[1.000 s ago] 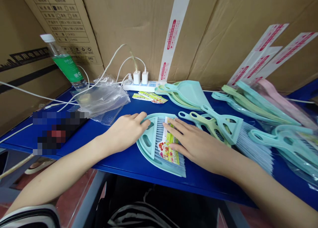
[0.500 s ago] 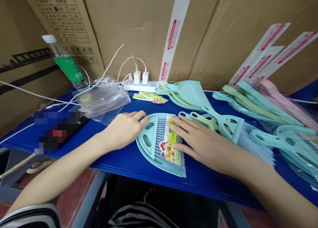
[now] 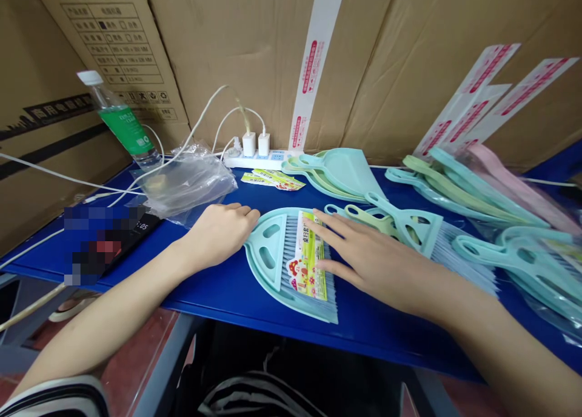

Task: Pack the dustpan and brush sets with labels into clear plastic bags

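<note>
A light-blue hand brush (image 3: 274, 241) lies inside a matching dustpan (image 3: 256, 273), with grey bristles pointing right. My left hand (image 3: 225, 235) is closed at the handle end of the set; its fingers and palm hide the handles. A yellow-green printed card (image 3: 311, 259) with a mushroom picture rests over the bristles. My right hand (image 3: 364, 253) is open, fingers spread, its fingertips at the card's right side. Behind and right of it lie another light-blue brush (image 3: 421, 223) and a green handle (image 3: 370, 216), partly hidden by the hand.
Stacked dustpans (image 3: 348, 168) and several loose cards (image 3: 273, 179) lie at the back. More sets (image 3: 522, 253) are on the right. A plastic bag (image 3: 186, 183), bottle (image 3: 125, 126), phone (image 3: 122, 241), power strip (image 3: 273, 160) and cables occupy the left and back. Cardboard boxes (image 3: 254, 47) stand behind.
The view has shifted slightly. My left hand has drawn a little left, and its fingers look more curled. The set and card sit slightly further left in view; my right hand stays spread beside the card.
</note>
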A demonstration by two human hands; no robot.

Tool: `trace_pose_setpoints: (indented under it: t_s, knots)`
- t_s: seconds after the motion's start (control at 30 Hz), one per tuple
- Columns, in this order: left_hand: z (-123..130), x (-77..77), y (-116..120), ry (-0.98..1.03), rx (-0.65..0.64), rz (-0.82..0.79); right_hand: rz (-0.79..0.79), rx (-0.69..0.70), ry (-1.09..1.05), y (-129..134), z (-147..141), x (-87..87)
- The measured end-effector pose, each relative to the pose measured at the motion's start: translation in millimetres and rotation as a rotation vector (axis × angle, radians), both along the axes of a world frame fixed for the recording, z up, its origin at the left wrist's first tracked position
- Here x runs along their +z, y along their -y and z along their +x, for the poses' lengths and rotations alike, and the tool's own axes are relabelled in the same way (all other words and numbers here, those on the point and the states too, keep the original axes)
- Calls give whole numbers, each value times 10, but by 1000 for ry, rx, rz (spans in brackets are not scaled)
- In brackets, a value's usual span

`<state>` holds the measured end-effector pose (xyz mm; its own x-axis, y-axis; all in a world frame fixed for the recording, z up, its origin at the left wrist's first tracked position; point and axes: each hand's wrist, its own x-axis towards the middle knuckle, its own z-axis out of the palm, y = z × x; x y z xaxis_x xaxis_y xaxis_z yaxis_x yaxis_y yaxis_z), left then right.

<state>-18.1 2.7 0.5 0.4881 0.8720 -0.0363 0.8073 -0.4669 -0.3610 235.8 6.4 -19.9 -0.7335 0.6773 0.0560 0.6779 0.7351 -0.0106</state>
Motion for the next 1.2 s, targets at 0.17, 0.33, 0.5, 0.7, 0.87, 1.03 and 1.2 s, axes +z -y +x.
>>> trace_pose_setpoints:
  t_s: [0.17,0.33,0.5,0.7,0.87,1.03,1.2]
  knots:
    - [-4,-1,10,4,-10,7,-5,30,66,-6,-35,15]
    - [-3,5,12,-7,-10,17,-23,33,40,14,-79,10]
    - [2,14,15,-13,-3,7,-1,21,-21,-4,-4,7]
    - [3,22,17,4,12,-13,131,-28,-32,-131,136,26]
    - [-1,24,20,1,18,-15,215,19,1,-207,164,42]
    - [7,28,24,-13,23,-23,296,-63,-12,-290,345,16]
    - [8,33,30,-15,18,-20,277,-149,0,-335,441,67]
